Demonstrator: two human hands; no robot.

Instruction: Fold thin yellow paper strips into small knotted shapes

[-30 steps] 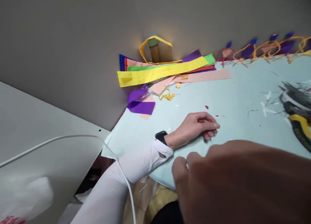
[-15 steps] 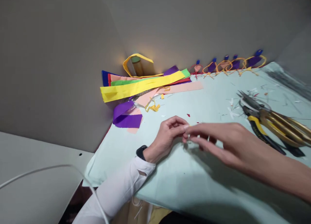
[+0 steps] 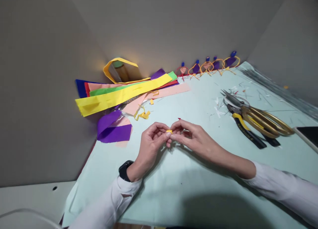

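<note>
a pale cloth [image 3: 159, 196] spreads under everything. colored strips [image 3: 124, 96] lie heaped at its far left. toward the right, scissors [image 3: 244, 110] partly overlap pliers [image 3: 249, 135]. between heap and tools, the left hand [image 3: 150, 141] and right hand [image 3: 200, 138], both curled nearly closed, pinch a tiny yellow bit [image 3: 169, 131] where their fingertips meet.
</note>
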